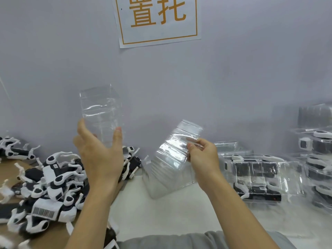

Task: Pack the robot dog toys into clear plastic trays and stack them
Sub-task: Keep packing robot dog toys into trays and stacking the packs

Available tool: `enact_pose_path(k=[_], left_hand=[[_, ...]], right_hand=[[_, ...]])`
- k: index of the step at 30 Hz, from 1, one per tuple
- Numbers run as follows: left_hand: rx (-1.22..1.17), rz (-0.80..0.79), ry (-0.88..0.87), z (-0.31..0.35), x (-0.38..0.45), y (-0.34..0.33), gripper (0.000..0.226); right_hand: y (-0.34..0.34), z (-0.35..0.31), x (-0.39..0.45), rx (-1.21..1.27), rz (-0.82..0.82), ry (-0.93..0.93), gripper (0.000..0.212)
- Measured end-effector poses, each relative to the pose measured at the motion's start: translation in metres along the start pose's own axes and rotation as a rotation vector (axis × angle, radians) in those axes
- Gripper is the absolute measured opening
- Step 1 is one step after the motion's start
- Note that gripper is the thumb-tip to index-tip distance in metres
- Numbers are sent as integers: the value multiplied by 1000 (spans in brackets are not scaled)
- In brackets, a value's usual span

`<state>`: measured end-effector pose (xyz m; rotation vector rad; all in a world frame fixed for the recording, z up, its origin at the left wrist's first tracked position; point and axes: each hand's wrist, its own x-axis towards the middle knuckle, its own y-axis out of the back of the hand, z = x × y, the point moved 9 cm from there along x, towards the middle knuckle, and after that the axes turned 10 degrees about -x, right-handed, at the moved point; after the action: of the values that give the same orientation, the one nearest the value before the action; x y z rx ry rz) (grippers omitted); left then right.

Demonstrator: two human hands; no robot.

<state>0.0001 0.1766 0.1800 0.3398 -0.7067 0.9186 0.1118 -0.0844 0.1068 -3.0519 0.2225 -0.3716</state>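
My left hand (99, 155) holds one clear plastic tray (100, 112) upright in the air, thumb on one side and fingers on the other. My right hand (203, 155) grips a nested stack of clear trays (168, 166), tilted, its lower end near the white table (179, 216). A heap of black-and-white robot dog toys (48, 184) lies at the left on brown cardboard. Packed trays with toys inside (255, 173) lie at the right.
A taller pile of packed trays (318, 159) stands at the far right against the grey wall. A paper sign with orange characters (158, 18) hangs on the wall. My grey sleeve or shirt (179, 241) shows at the bottom edge.
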Motion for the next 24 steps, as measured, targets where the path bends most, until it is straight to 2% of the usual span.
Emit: enact_pose_path(k=[2, 4, 6, 7, 11, 13, 17, 20, 24], left_hand=[[-14, -5, 14, 1, -1, 0, 82], [-33, -19, 14, 3, -4, -3, 81], [-41, -30, 4, 5, -6, -5, 81], [-44, -37, 3, 5, -6, -7, 81], [-61, -59, 18, 2, -6, -10, 82], [-57, -73, 22, 0, -6, -11, 82], [-33, -123, 31, -2, -7, -19, 81], [-8, -157, 8, 1, -10, -23, 81], [-7, -172, 8, 2, -12, -24, 80]], right_hand=[[-7, -3, 1, 91, -26, -16, 18], [-18, -10, 4, 318, -64, -17, 21], [-33, -7, 11, 534, -75, -83, 20], [-41, 1, 15, 549, -69, -140, 18], [-54, 60, 11, 177, -32, -338, 12], [-45, 76, 6, 8, 16, -341, 19], [-25, 67, 6, -254, 61, -268, 24], [-26, 56, 5, -439, -95, -237, 23], [-39, 54, -8, -721, -448, -209, 22]])
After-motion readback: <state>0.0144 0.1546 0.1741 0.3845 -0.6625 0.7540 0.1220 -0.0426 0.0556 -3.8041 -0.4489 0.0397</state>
